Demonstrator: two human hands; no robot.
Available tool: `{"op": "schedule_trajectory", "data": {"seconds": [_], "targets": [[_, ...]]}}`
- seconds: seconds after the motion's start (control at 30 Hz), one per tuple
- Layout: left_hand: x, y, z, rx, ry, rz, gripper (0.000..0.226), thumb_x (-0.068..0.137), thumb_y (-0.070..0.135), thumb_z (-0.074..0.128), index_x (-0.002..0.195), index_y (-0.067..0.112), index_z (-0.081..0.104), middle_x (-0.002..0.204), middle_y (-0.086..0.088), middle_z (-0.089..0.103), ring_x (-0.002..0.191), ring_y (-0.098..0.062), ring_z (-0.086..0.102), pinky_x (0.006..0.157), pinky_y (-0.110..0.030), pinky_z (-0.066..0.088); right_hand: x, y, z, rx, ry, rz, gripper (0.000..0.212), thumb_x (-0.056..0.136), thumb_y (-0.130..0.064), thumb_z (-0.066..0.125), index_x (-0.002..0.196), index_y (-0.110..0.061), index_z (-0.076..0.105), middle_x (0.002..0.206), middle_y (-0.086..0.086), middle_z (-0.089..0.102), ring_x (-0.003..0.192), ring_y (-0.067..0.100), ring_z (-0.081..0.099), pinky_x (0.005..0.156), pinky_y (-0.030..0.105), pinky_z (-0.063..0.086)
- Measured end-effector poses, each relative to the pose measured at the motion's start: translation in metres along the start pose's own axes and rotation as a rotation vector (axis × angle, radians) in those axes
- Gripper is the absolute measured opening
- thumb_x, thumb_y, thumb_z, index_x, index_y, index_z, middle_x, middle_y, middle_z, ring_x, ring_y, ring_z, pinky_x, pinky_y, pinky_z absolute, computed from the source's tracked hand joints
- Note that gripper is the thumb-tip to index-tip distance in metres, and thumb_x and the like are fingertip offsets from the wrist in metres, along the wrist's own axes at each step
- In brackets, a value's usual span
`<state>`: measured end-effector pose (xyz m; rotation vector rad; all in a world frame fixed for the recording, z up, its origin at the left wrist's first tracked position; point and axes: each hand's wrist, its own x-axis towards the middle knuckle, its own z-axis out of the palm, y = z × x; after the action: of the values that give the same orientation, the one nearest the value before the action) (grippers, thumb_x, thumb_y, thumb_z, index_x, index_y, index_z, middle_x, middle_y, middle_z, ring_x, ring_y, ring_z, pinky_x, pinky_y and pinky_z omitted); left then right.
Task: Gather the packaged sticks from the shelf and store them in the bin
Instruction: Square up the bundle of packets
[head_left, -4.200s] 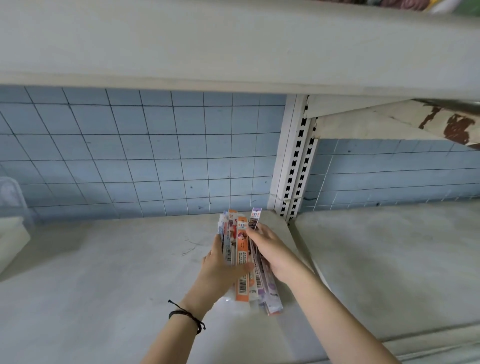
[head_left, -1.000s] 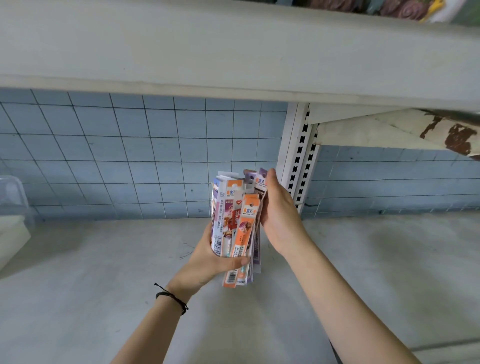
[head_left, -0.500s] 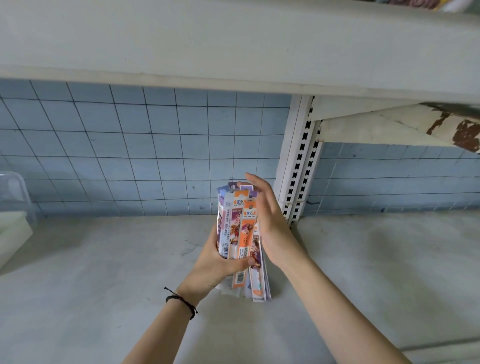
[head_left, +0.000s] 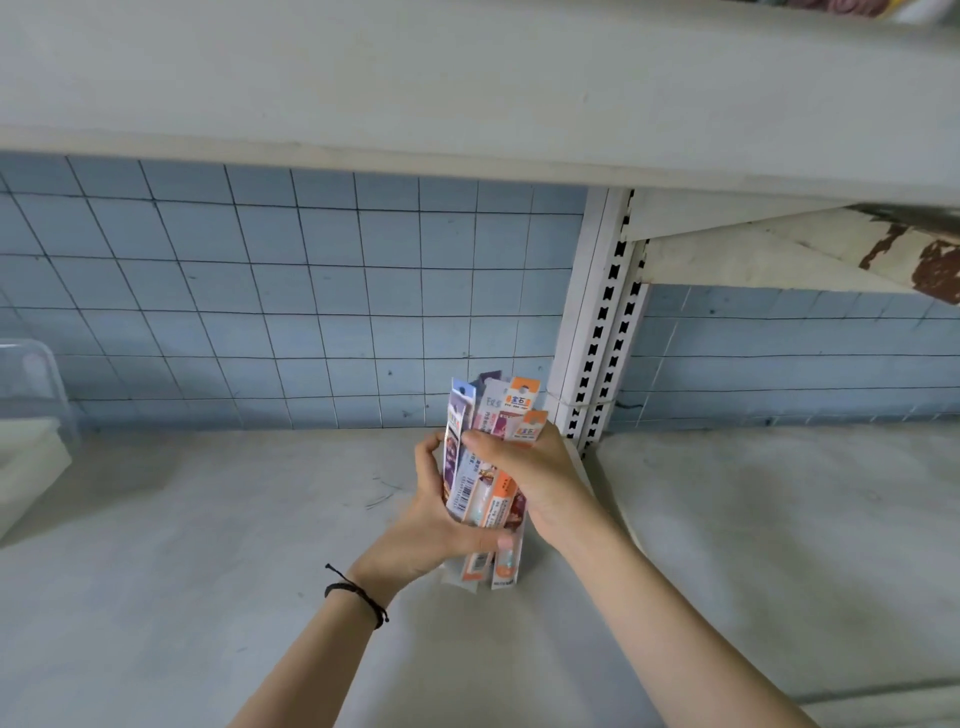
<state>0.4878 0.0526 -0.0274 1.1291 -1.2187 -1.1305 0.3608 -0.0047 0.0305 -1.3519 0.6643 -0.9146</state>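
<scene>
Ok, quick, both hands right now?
Left hand: gripping the bundle of packaged sticks low down.
Right hand: gripping the same bundle higher up.

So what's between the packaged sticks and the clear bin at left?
Only bare grey shelf surface separates the colourful packaged sticks from the clear plastic bin; head view.

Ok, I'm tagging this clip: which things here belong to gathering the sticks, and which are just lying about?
Job: packaged sticks, left hand and right hand gripping them, shelf, clear container at left (possibly the bin).
Lying about: tiled wall, slotted upright, upper shelf, wristband.
</scene>
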Motion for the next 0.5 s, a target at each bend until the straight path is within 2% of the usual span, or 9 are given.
{"op": "schedule_trajectory", "data": {"seconds": [0.07,0.17,0.23,0.3,0.37,0.5], "targets": [[-0.005,-0.010,0.004,0.023,-0.002,-0.010,0.100,0.054,-0.001,0.087,0.128,0.021,0.023,0.126,-0.006,0.050,0.114,-0.011,0.061,0.085,-0.029,0.053,0.000,0.005,0.000,0.015,0.028,0.027,0.051,0.063,-0.026,0.079,0.107,-0.003,0.065,0.093,0.012,0.073,0.088,0.030,0.070,0.080,0.040,0.056],[-0.004,-0.017,0.009,0.034,0.030,-0.012,0.097,0.055,-0.001,0.087,0.130,0.022,0.031,0.125,-0.005,0.056,0.115,-0.013,0.060,0.088,-0.030,0.052,0.001,0.007,0.001,0.039,0.058,0.055,0.049,0.064,-0.025,0.078,0.107,-0.004,0.065,0.092,0.010,0.073,0.087,0.029,0.070,0.082,0.042,0.056],[-0.002,-0.016,0.013,0.066,0.069,-0.020,0.086,0.055,0.004,0.087,0.126,0.018,0.042,0.113,-0.001,0.066,0.106,-0.015,0.065,0.083,-0.028,0.054,0.003,0.006,0.003,0.041,0.079,0.065,0.048,0.063,-0.026,0.077,0.106,-0.008,0.066,0.092,0.008,0.074,0.088,0.029,0.071,0.085,0.044,0.056],[-0.001,-0.013,0.016,0.113,0.148,-0.025,0.067,0.057,0.003,0.087,0.113,0.019,0.054,0.096,0.007,0.073,0.091,-0.011,0.069,0.071,-0.022,0.054,0.005,0.005,0.005,0.025,0.095,0.060,0.047,0.062,-0.027,0.077,0.106,-0.011,0.066,0.095,0.009,0.074,0.090,0.029,0.071,0.085,0.046,0.056],[0.000,-0.009,0.015,0.138,0.178,-0.012,0.054,0.060,-0.004,0.085,0.101,0.022,0.059,0.084,0.013,0.074,0.079,-0.006,0.070,0.063,-0.018,0.053,0.006,0.001,0.006,0.035,0.079,0.047,0.051,0.062,-0.027,0.078,0.109,-0.011,0.065,0.098,0.010,0.074,0.091,0.030,0.070,0.082,0.043,0.057],[0.006,0.000,0.005,0.121,0.124,0.020,0.055,0.059,-0.003,0.082,0.105,0.016,0.058,0.089,0.010,0.074,0.084,-0.009,0.070,0.071,-0.021,0.054,0.011,-0.011,0.000,-0.028,-0.039,-0.036,0.067,0.059,-0.029,0.080,0.118,-0.008,0.056,0.103,0.009,0.071,0.092,0.024,0.070,0.076,0.032,0.056]]}}
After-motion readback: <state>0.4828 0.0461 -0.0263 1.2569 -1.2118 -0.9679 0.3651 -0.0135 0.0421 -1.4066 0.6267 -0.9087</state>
